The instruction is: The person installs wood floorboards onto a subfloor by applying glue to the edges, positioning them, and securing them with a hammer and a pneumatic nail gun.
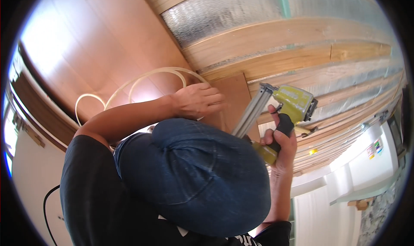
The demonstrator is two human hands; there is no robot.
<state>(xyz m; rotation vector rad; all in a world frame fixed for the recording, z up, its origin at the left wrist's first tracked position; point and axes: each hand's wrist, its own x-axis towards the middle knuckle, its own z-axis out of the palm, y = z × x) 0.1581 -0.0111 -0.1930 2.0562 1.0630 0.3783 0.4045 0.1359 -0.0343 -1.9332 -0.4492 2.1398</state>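
My right hand (282, 144) is wrapped round the black grip of a yellow-green nail gun (295, 101), with one finger raised beside the trigger. The gun's long grey magazine (253, 110) slants down toward my bent knee (194, 172) in dark blue denim, which hides its lower end. My left hand (200, 100) reaches across above the knee with curled fingers. A pale air hose (151, 72) loops over the brown floorboards (95, 39) and runs in under these fingers. Beneath the left hand lies a smaller brown board (235, 88), partly covered.
Wooden joists (284, 34) run off to the right, with silver insulation (215, 15) between them. A hammer-like tool (307, 130) and a small yellow object (313, 151) lie farther right. A black cable (45, 207) hangs at the left. White wall panels (319, 216) stand at lower right.
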